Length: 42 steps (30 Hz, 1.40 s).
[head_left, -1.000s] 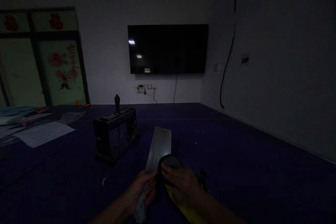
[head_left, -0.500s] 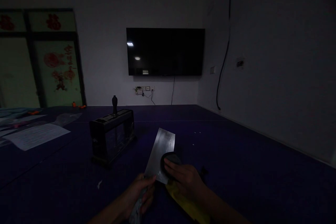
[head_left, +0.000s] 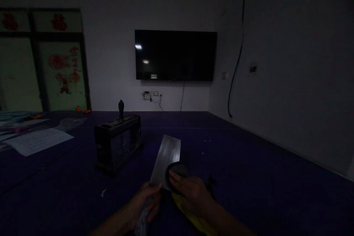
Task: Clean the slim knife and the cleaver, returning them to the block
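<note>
A cleaver [head_left: 166, 155] with a broad, shiny rectangular blade points away from me, tilted slightly to the right. My left hand [head_left: 145, 199] is closed around its pale, patterned handle, the thumb resting on the base of the blade. The fingers of my right hand [head_left: 190, 191] press a dark, rounded, cloth-like pad [head_left: 179, 169] against the right side of the blade. From under that hand hangs yellow cloth-like material [head_left: 193, 219]; whether it joins the dark pad is hidden. To the left stands a black knife block [head_left: 117, 138] with one dark handle [head_left: 121, 109] sticking up.
Everything rests on a dark blue surface [head_left: 69, 195]. Papers [head_left: 41, 141] and clear plastic [head_left: 70, 122] lie at the left. A white scrap [head_left: 103, 193] is near the block, and tiny white bits lie right of the blade. A wall-mounted television [head_left: 175, 55] hangs beyond.
The cleaver and both hands have shifted slightly left. The pad stays against the blade, and both grips look the same.
</note>
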Tool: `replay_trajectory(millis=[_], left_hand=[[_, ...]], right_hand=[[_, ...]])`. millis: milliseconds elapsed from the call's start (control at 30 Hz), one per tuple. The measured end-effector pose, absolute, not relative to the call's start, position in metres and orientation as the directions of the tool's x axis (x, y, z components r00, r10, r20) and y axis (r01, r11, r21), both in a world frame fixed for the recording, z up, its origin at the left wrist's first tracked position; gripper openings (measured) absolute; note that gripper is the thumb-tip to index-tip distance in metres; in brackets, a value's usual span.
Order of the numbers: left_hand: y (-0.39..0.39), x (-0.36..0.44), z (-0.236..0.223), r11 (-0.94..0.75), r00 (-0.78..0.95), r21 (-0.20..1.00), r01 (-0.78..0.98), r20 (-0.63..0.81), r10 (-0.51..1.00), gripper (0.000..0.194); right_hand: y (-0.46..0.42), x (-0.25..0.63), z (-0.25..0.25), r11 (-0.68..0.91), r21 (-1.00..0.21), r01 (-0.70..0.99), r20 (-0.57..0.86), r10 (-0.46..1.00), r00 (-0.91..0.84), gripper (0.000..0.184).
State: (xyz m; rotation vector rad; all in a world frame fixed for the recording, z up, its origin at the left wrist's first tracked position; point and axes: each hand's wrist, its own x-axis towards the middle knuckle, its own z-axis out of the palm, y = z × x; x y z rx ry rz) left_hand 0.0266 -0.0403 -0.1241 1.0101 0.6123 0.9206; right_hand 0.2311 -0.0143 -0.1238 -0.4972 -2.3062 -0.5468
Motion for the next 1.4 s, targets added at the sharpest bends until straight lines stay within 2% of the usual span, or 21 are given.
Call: replay_trajectory(millis=[200, 467, 667, 1000, 1400], left_hand=[[-0.036, 0.025, -0.128, 0.269, 0.508, 0.878, -0.396, -0.034, 0.86, 0.048], [-0.038, 0.023, -0.123, 0.253, 0.528, 0.886, -0.389, -0.011, 0.849, 0.046], [-0.038, 0.024, -0.121, 0.259, 0.545, 0.896, -0.361, -0.023, 0.838, 0.047], [-0.036, 0.026, -0.122, 0.301, 0.546, 0.87, -0.391, -0.044, 0.836, 0.047], [-0.037, 0.024, -0.121, 0.309, 0.572, 0.878, -0.367, -0.049, 0.819, 0.047]], right_hand=[[-0.022, 0.229, -0.117, 0.869, 0.242, 0.431, 0.694, 0.156, -0.703, 0.051], [-0.016, 0.231, -0.124, 0.871, 0.213, 0.443, 0.646, 0.215, -0.733, 0.055], [-0.01, 0.232, -0.128, 0.867, 0.158, 0.473, 0.695, 0.242, -0.677, 0.058], [-0.007, 0.235, -0.129, 0.862, 0.113, 0.493, 0.698, 0.284, -0.657, 0.058], [-0.009, 0.23, -0.126, 0.791, -0.006, 0.611, 0.677, 0.453, -0.58, 0.074]])
